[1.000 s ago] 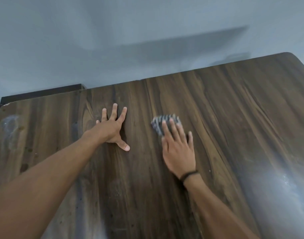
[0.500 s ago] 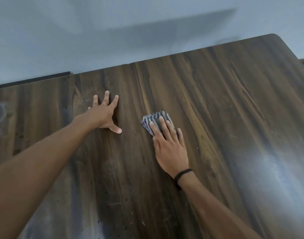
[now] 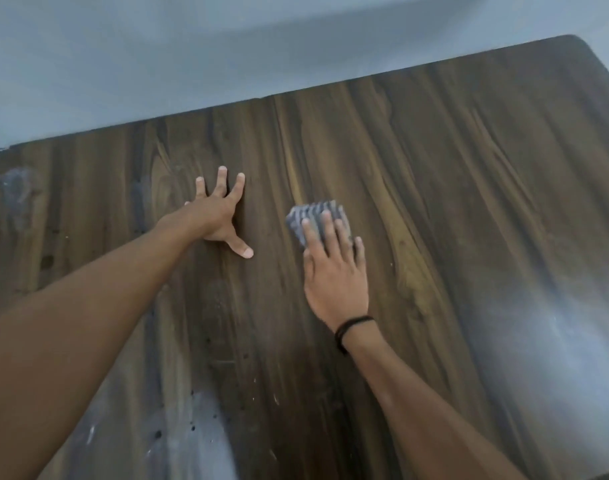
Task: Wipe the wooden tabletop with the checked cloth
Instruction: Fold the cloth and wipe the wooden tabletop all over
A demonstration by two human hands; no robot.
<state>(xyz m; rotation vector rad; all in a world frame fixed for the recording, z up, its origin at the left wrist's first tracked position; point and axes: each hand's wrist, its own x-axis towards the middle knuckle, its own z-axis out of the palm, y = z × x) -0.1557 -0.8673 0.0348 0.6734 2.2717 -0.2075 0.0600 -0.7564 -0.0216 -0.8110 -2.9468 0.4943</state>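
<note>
The checked cloth (image 3: 313, 216) lies folded into a small pad on the wooden table (image 3: 469, 161). It sits about midway between the left and right edges and nearer the far edge than the near one. The right hand (image 3: 336, 282) lies flat on top of it. Its grip is wide: the fingers are straight, press down on the cloth and do not curl round it. Only the far part of the pad shows past the fingertips, and the near part is hidden under the hand.

The left hand (image 3: 220, 216) is spread flat on the bare wood just left of the cloth and apart from it. It holds nothing and seems to brace the body.

The cloth looks light, soft and limp, so it would likely bunch or slide out if pushed from one edge. A flat palm pressing over its middle, as here, is probably the safest hold. The wood looks smooth, so the pad should glide easily under light pressure.

The visible end is roughly square, with one corner turned toward the far left corner of the table. Its stripes run toward the far edge, in line with the fingers. With the near part covered, I cannot tell its long axis for sure.

Pale patches show near the right edge (image 3: 538, 323), the near edge (image 3: 199, 431) and the far left corner (image 3: 17, 185). Whether they are dust or glare I cannot tell, but they may need wiping.
</note>
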